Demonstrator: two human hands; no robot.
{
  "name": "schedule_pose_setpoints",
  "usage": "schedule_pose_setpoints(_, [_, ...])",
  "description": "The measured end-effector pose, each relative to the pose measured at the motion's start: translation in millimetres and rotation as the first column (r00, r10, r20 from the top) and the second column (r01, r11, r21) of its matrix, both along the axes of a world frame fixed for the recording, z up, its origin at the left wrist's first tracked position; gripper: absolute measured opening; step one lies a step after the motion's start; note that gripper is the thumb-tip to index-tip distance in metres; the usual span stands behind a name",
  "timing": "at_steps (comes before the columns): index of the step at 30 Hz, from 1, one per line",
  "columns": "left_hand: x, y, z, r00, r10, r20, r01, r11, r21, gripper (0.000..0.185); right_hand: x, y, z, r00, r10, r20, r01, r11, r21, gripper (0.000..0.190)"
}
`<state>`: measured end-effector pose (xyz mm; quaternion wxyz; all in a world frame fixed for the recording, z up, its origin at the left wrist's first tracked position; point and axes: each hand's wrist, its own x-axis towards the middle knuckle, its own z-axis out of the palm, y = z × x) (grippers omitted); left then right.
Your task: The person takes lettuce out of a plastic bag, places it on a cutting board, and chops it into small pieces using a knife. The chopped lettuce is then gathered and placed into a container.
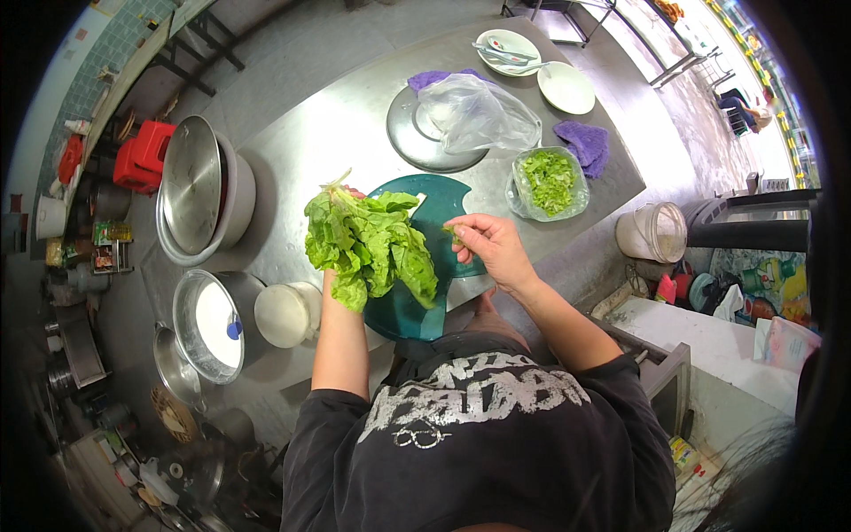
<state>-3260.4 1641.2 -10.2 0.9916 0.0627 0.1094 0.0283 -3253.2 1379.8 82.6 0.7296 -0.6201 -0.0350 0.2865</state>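
Note:
Leafy green lettuce (372, 246) hangs from my left hand (354, 192), which is mostly hidden behind the leaves. My right hand (484, 245) pinches a small piece of leaf (453, 234) between thumb and fingers, to the right of the lettuce. Below both hands lies a round green board (405, 319) at the near edge of the metal table (299, 139). Chopped greens (548, 181) fill a plastic-lined container (577, 207) beyond my right hand.
A metal lid (405, 136) lies under a clear plastic bag (479, 113). Purple cloths (585, 145) and white plates (566, 90) with spoons are at the far right. Large metal pots (233, 206) and a lidded tub (282, 316) stand on the left. A white bucket (648, 231) stands right.

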Motion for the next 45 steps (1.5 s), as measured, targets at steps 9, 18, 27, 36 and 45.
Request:
schedule_pose_setpoints(9, [7,11,-30,0.994,0.113,-0.013,-0.1,0.927,0.363,0.02,-16,12,20,0.971,0.109,0.213,-0.106,0.994,-0.026,0.026])
schedule_pose_setpoints(18, [2,6,-5,0.991,0.051,-0.125,-0.005,0.94,0.341,0.021,7,25,18,0.967,-0.028,0.252,0.043,0.998,-0.052,0.016])
schedule_pose_setpoints(27, [16,-5,13,0.914,0.234,-0.332,-0.057,0.883,0.466,0.019,48,28,-2,0.991,-0.128,0.029,0.125,0.987,0.103,0.011])
schedule_pose_setpoints(36, [-8,1,-6,0.997,0.013,-0.08,0.003,0.982,0.191,0.022,32,21,21,0.985,-0.169,-0.023,0.169,0.948,0.269,0.01])
schedule_pose_setpoints(45, [-5,7,54,0.977,-0.213,0.021,0.211,0.943,-0.256,0.029,11,-10,10,0.976,-0.13,-0.173,0.183,0.922,0.34,0.012])
